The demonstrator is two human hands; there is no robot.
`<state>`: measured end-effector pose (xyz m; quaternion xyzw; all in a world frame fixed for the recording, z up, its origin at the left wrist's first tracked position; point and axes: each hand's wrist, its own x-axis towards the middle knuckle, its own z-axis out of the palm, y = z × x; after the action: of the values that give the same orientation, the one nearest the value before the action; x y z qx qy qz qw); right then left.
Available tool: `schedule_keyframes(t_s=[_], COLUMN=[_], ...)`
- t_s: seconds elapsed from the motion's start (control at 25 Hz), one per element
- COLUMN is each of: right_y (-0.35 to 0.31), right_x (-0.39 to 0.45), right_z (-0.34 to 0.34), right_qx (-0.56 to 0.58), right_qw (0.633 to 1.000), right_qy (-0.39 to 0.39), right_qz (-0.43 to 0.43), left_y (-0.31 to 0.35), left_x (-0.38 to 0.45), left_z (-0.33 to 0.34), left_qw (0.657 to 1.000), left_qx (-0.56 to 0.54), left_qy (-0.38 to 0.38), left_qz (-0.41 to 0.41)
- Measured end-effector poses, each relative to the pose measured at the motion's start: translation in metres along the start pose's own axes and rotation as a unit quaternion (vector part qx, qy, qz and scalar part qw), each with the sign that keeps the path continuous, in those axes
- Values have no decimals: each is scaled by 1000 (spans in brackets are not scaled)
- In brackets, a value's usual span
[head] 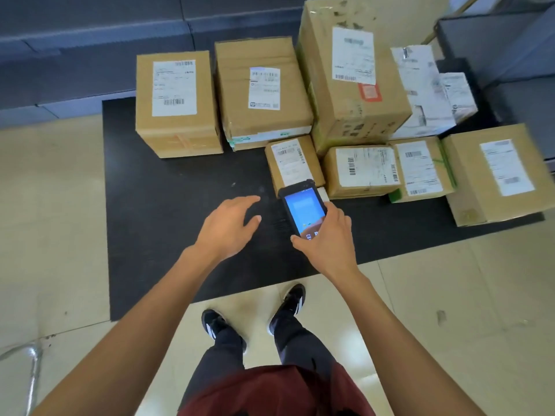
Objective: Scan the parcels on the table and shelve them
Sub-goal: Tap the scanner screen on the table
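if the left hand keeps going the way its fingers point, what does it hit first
Probably the small parcel just ahead of the scanner. The left hand is open, fingers aimed up and to the right over the bare black mat. Its height above the mat is unclear, so it might pass over the parcel.

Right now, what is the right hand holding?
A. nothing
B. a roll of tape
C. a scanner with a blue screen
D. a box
C. The right hand grips the scanner, whose screen glows blue, just in front of a small box; the left hand hovers open beside it, holding nothing.
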<state>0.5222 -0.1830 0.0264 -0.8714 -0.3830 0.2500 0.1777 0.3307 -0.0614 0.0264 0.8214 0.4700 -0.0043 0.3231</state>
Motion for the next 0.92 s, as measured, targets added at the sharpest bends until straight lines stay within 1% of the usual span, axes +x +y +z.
schedule_keyframes(t_s=[0.12, 0.28, 0.4, 0.6, 0.92], right_y=[19, 27, 23, 8, -10], right_x=[12, 25, 34, 44, 63], right_z=[-23, -40, -46, -50, -47], right_qx=[-8, -13, 1, 5, -37], right_qw=[1000, 999, 999, 997, 993], right_qy=[-8, -27, -42, -68, -94], right_qz=[6, 20, 26, 41, 56], left_y=[24, 38, 42, 31, 19], left_x=[18, 40, 54, 75, 92], left_z=[13, 25, 32, 45, 54], left_qw=[997, 991, 989, 977, 972], left_qx=[66, 120, 136, 186, 204], left_qy=[-25, -41, -52, -96, -95], left_qz=[25, 31, 36, 48, 64])
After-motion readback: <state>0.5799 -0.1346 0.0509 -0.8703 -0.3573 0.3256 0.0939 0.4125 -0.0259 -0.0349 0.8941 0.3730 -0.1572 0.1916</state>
